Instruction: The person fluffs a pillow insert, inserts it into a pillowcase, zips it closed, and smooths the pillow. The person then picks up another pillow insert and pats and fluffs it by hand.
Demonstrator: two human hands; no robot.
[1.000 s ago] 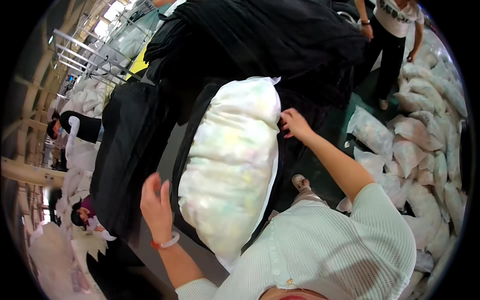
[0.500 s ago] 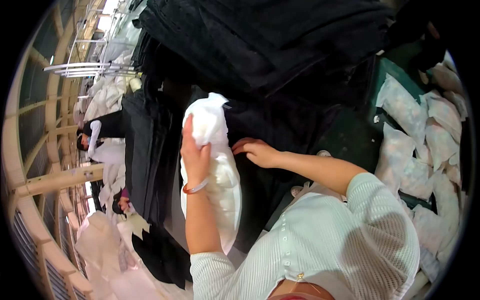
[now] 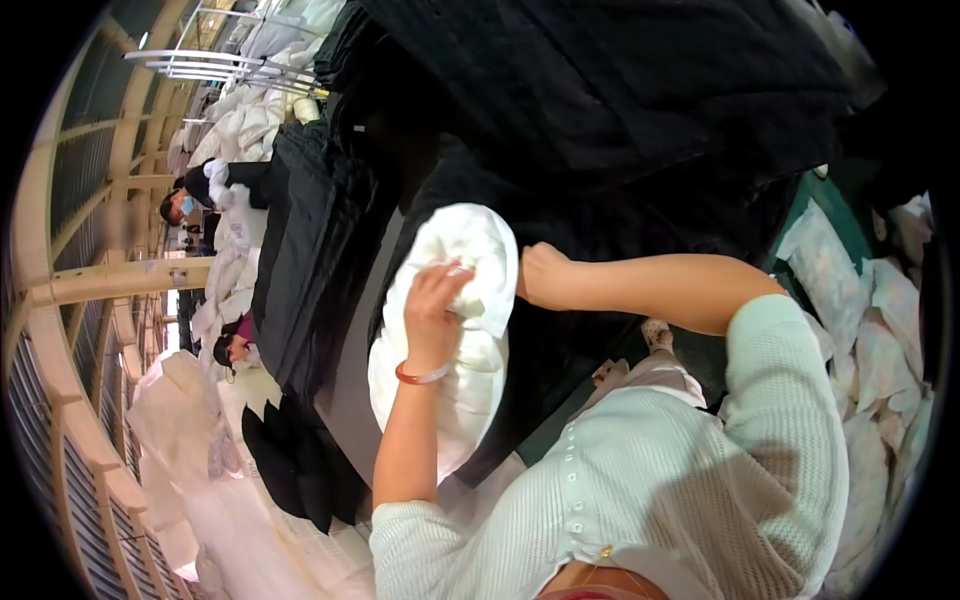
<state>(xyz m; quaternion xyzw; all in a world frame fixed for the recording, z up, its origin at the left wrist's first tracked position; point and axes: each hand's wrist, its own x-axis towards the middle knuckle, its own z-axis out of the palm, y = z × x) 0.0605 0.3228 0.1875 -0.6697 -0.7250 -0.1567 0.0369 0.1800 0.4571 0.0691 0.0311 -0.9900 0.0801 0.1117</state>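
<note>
A puffy white pillow (image 3: 470, 370) stands in front of me, with a seam along its rim and creases in its surface. My left hand (image 3: 438, 305), with an orange bracelet at the wrist, presses into its near face with bent fingers. At the pillow's right edge, my right hand (image 3: 545, 276) is closed in a fist against the rim; its fingertips are hidden. Dark black fabric (image 3: 560, 340) lies behind and beneath the pillow.
Large stacks of folded black fabric (image 3: 620, 90) rise ahead, with another black stack (image 3: 310, 260) to the left. Clear bags (image 3: 885, 350) lie at right on a green floor. Two people (image 3: 190, 200) are farther off at left, near white material (image 3: 190, 430) and black pieces (image 3: 300, 460).
The pillow has turned and now shows a wider face. My left hand has shifted right with fingers more bent. My right hand has risen to the rim and closed. The view has shifted.
</note>
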